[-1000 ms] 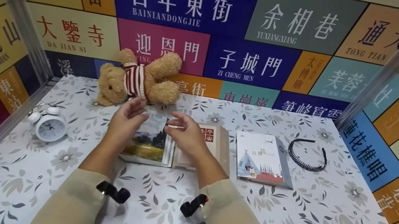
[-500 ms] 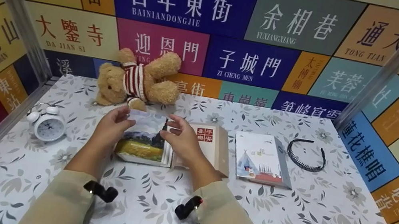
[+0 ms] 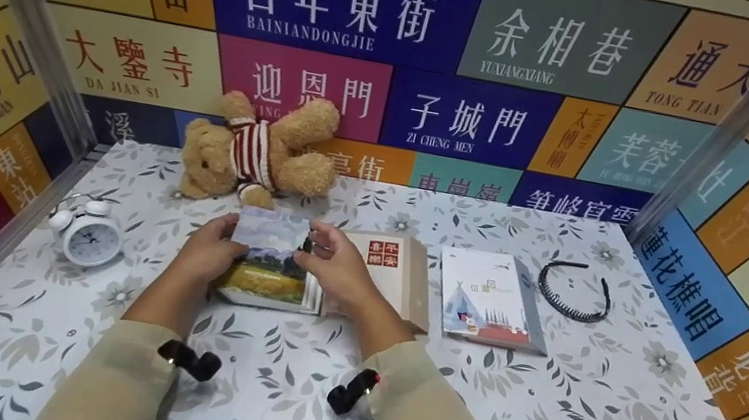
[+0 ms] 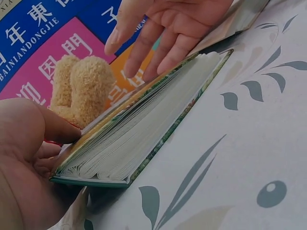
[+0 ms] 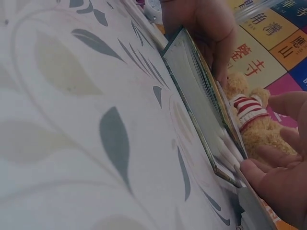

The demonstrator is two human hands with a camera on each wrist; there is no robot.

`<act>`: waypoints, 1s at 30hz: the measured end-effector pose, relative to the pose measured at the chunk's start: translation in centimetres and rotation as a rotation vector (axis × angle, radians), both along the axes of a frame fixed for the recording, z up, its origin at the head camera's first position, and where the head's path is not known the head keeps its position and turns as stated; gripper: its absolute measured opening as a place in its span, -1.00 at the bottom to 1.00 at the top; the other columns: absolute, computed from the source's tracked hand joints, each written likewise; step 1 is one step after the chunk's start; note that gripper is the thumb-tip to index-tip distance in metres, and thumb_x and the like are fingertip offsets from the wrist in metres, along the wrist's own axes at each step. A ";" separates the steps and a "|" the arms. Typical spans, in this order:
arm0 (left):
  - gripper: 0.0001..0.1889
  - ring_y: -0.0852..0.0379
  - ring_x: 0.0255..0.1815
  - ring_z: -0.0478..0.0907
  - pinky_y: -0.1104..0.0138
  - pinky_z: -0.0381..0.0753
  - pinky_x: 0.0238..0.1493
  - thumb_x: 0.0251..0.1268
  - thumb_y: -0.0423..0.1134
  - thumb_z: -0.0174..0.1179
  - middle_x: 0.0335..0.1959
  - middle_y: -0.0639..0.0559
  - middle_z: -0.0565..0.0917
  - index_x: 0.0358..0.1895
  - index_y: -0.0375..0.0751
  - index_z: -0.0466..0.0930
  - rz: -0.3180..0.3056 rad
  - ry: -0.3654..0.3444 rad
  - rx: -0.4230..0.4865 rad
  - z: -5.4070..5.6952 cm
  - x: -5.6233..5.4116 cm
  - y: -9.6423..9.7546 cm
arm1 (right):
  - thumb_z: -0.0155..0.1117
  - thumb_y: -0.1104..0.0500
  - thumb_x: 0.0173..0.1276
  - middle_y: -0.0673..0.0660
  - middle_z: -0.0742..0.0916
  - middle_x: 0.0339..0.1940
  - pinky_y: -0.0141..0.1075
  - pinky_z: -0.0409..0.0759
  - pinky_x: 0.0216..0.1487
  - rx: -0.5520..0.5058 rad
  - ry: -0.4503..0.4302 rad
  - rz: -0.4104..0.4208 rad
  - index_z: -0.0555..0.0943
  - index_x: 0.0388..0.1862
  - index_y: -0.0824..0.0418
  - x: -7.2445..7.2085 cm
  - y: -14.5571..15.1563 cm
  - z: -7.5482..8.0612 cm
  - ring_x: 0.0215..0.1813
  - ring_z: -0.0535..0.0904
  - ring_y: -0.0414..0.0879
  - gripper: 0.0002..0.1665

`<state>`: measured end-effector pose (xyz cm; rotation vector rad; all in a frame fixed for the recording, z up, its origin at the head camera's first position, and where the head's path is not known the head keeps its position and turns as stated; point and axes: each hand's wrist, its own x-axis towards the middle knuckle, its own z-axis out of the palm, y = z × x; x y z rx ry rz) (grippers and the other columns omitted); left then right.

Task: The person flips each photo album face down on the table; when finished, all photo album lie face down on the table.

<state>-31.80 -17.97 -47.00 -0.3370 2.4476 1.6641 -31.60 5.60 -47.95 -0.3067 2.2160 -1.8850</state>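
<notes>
A thick book [image 3: 266,275] with a painted landscape cover lies on the table in front of me. My left hand [image 3: 202,248] grips its left edge, the thumb on the cover and the fingers curled at the side, as the left wrist view shows. Over the right part of the cover is my right hand [image 3: 337,263], its fingers loosely extended and its thumb at the book's right edge. In the right wrist view the pages [image 5: 189,81] face the camera between the green-edged covers. A beige book [image 3: 416,289] with red characters lies just right, partly behind my right wrist.
Further right are a white book [image 3: 487,290] with a tent picture and a black toothed headband [image 3: 574,315]. A teddy bear [image 3: 254,156] in a striped shirt lies behind the landscape book. A white alarm clock [image 3: 89,240] stands at the left. Printed panels wall the table.
My left hand has come down and left from above the landscape book to take hold of its left edge. The right hand has lowered slightly beside the right edge.
</notes>
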 end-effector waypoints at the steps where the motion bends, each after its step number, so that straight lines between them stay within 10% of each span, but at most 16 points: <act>1: -0.21 -0.14 0.78 0.10 0.00 0.05 0.81 0.54 -0.33 0.14 0.74 -0.20 0.23 0.75 -0.18 0.05 0.000 0.002 -0.004 0.0 0.0 0.0 | 0.46 0.13 0.48 0.24 0.53 0.60 0.02 0.47 0.63 -0.004 -0.004 0.001 0.40 0.65 0.09 0.0 -0.1 0.0 0.64 0.42 0.21 -0.19; 15: -0.20 -0.04 0.80 0.02 0.06 0.05 0.81 0.51 -0.33 0.12 0.78 -0.09 0.15 0.76 -0.03 0.08 0.013 0.021 0.114 1.0 0.6 -1.4 | 0.44 0.15 0.50 0.19 0.35 0.75 0.02 0.25 0.76 -0.051 -0.016 0.133 0.30 0.71 0.10 1.1 -1.1 0.1 0.77 0.19 0.19 -0.12; 30: -0.46 -0.01 0.68 0.31 0.15 0.38 0.65 0.74 -0.10 -0.03 0.72 -0.03 0.31 0.66 -0.05 0.34 0.016 0.119 0.534 3.7 1.5 0.5 | 0.41 -0.11 0.52 0.05 0.45 0.70 -0.02 0.31 0.73 0.044 0.039 0.130 0.34 0.69 -0.16 2.0 -1.6 2.5 0.75 0.26 0.07 -0.16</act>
